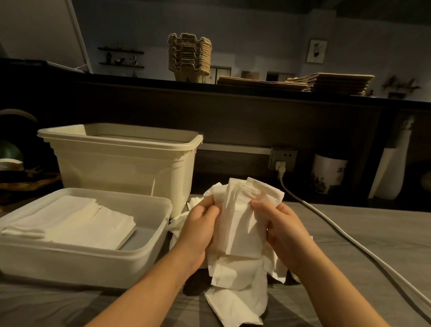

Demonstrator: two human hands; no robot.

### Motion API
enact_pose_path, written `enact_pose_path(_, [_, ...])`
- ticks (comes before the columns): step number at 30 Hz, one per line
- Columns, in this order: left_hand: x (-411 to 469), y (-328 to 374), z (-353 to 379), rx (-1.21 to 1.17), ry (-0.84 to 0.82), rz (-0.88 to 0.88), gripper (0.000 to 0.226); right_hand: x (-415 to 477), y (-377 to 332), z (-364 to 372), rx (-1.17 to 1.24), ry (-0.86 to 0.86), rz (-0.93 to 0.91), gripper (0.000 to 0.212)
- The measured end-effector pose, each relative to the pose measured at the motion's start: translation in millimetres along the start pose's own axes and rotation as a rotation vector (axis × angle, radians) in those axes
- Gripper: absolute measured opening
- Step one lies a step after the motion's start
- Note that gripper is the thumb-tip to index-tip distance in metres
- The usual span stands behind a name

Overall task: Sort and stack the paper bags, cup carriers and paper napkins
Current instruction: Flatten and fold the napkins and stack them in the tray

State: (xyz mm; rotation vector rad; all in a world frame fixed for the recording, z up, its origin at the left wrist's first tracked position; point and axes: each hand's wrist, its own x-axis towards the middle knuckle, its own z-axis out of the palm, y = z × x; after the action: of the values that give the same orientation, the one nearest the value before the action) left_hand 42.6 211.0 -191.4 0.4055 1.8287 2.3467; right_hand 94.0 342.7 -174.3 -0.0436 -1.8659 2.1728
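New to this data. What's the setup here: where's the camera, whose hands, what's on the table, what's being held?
There is no robot here. One camera is worn on a person's head and looks forward and down, so the two forearms coming in from the bottom are the wearer's own. The left hand and right hand both grip a bundle of paper napkins over the grey table. More loose napkins lie crumpled beneath it. To the left, a shallow tub holds a neat napkin stack. Behind it stands a taller cream bin, whose contents are not visible. A white cable runs across the right side. On the dark ledge behind sit stacked cup carriers and flat paper bags.
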Motion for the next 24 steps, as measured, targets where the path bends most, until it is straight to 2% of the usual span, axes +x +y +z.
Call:
enact_pose_path(4, [3, 6, -5, -0.094, 0.041, 0.049, 0.030, 4, 3, -3, 0.046, 0.136, 0.030, 0.013])
enact_pose_path(8, [-3, 9, -2, -0.054, -0.018, -0.002, 0.025, 3, 3, -3, 0.014, 0.124, 0.018, 0.012])
enact_pose_path(11, [-4, 5, 0, 0.018, -0.024, -0.044, 0.046, 2, 1, -1, 0.005, 0.092, -0.017, 0.009])
enact_pose_path(15, [2, 5, -4, -0.043, 0.154, -0.075, 0.017, 1, -3, -1, 0.034, 0.081, -0.079, 0.007])
enact_pose_path(21, [0, -1, -1, 0.050, 0.006, -0.028, 0.033, -1, -1, 2, -0.019, 0.044, -0.092, 0.008])
enact_pose_path(24, [1, -2, -1, 0.041, 0.014, 0.015, 0.020, 0, 2, 3, -0.072, 0.045, -0.031, 0.011])
